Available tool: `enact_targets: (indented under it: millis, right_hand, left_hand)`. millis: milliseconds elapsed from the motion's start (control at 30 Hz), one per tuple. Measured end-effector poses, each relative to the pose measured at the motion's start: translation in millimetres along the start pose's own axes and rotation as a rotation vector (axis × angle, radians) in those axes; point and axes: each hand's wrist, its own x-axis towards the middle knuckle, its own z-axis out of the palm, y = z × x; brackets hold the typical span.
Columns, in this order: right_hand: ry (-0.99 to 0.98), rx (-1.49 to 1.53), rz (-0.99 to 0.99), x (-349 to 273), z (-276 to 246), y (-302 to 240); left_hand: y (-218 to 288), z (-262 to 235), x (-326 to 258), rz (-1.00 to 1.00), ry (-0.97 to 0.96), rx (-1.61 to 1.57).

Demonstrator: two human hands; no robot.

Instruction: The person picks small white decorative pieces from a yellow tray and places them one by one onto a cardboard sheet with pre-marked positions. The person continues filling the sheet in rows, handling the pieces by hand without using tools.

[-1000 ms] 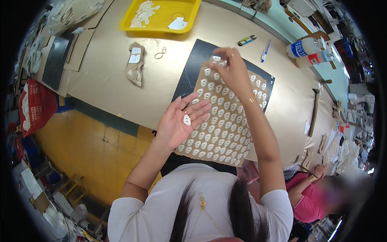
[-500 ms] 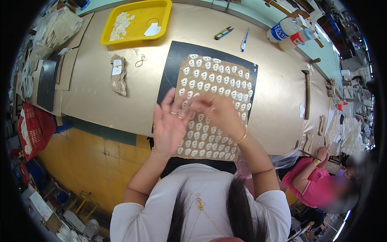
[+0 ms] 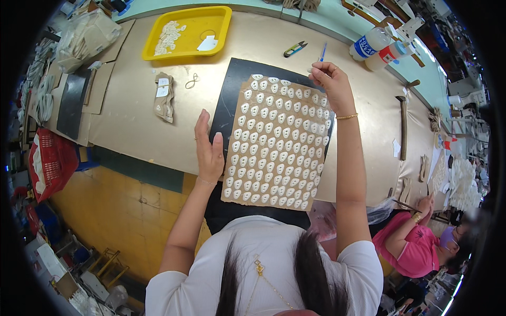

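Note:
A brown cardboard sheet [image 3: 251, 164] bears rows of small white rounded pieces [image 3: 270, 142], each with dark marks like holes. It lies on a black board [image 3: 238, 71] that shows along its left and upper edges. Beside the sheet's left edge is my left hand [image 3: 210, 152], open, its fingers stretched and nothing in them. My right hand [image 3: 334, 87] is over the upper right corner of the sheet. Its thumb and fingers are pinched together, with a small pale bit at the tips that is too small to name.
Farther left are a yellow tray [image 3: 230, 26] with similar white pieces and a tied beige bundle [image 3: 165, 108]. Small snips [image 3: 294, 49], a blue pen [image 3: 322, 51], two bottles [image 3: 370, 43] and a hammer [image 3: 404, 129] lie around. Another person [image 3: 408, 242] works at right.
My hands, close together over the sheet before, have parted. The right one has moved up and right to the far corner; the left has drawn aside to the sheet's left edge.

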Motion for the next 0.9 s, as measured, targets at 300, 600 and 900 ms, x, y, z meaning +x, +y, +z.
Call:
enact_targets:
  millis: [300, 600, 900]
  right_hand:
    - [0.018, 0.048, -0.018, 4.5, -1.7, 4.0]
    - [-0.215, -0.374, 0.092, 19.5, -6.7, 15.8]
    - [-0.308, -0.568, 0.053, 24.6, -1.2, 12.9]
  left_hand:
    - [-2.0, 4.3, 2.5, -0.001, 0.004, 0.110]
    - [-2.4, 4.7, 2.8, -0.008, 0.002, 0.164]
    - [-0.2, 4.1, 3.3, 0.006, -0.001, 0.216]
